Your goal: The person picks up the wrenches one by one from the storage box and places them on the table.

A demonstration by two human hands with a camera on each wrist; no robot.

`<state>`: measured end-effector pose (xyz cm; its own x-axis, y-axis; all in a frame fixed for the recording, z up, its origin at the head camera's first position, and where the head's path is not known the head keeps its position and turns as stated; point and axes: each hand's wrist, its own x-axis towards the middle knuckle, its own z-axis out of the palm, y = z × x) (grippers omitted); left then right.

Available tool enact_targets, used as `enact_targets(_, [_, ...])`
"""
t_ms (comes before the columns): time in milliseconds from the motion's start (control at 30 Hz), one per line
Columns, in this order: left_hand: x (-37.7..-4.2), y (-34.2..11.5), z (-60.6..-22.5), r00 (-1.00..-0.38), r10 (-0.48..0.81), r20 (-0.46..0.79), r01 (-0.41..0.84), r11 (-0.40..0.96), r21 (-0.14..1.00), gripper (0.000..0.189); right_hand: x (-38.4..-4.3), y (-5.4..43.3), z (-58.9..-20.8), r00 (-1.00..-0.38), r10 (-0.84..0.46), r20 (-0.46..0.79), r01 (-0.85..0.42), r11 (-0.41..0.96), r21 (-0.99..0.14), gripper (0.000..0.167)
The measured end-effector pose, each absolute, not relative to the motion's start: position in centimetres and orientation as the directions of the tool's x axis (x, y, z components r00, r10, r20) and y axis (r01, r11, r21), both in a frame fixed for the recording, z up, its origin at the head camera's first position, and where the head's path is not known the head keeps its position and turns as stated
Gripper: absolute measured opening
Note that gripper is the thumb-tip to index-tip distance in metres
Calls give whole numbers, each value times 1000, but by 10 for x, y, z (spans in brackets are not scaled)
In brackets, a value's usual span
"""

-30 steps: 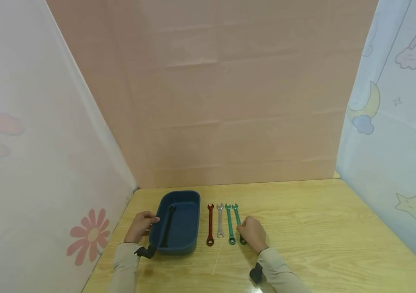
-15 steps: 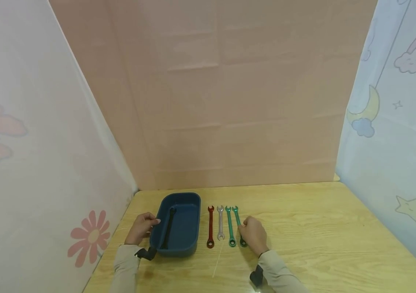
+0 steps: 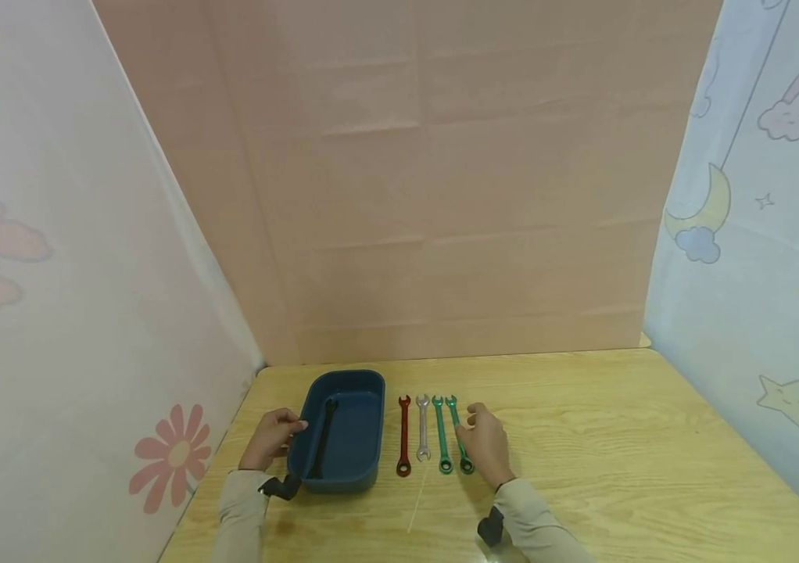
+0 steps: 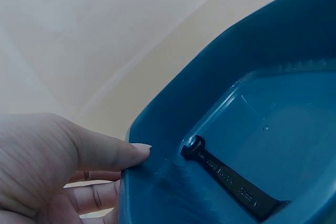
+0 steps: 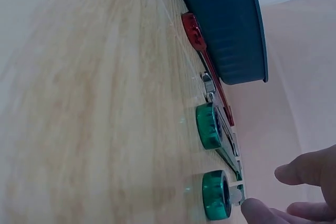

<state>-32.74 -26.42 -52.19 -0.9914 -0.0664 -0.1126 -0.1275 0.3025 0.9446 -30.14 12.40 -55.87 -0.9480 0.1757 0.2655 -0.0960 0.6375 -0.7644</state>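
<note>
My left hand (image 3: 275,438) pinches the left rim of a deep blue plastic tub (image 3: 369,467), thumb inside and fingers outside. A black wrench (image 4: 228,181) lies on the tub's floor. My right hand (image 3: 487,447) is just above and beside the rightmost green wrench (image 3: 466,461), with thumb and fingers spread apart and nothing gripped; in the right wrist view one fingertip is close to that wrench, and whether it touches cannot be told. Left of it lie another green wrench (image 3: 442,438), a silver wrench (image 3: 423,430) and a red wrench (image 3: 403,438), roughly parallel.
The wood-patterned table (image 3: 582,438) extends to the right of my right hand. A tan cloth backdrop (image 3: 442,195) closes off the back. Patterned side sheets (image 3: 758,313) stand at left and right.
My right hand has loosened from the rightmost green wrench, its fingers spreading and lifting slightly, so the ring end shows fully. The left hand and tub stay put.
</note>
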Motion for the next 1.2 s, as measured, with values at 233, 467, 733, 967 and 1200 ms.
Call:
enact_targets(233, [-326, -264, -521, -991, -77, -112, -131, 308, 942, 10, -301, 123, -557, -945, 175, 275, -113, 614, -781, 39])
enact_targets(467, [-325, -263, -522, -991, -78, -107, -126, 312, 941, 11, -301, 121, -552, -936, 167, 309, -149, 609, -779, 36])
enact_targets(733, [-325, -263, -521, -992, -78, -100, -119, 309, 943, 11, -303, 119, -547, -939, 173, 296, -140, 595, -792, 40])
enact_targets(967, [-324, -263, -521, -991, -78, -104, -123, 298, 947, 11, -304, 115, -543, -927, 170, 334, -175, 592, -787, 39])
enact_targets(1200, [-325, -263, -521, -991, -87, -106, -128, 301, 945, 10, -305, 111, -540, -921, 170, 351, -193, 583, -789, 40])
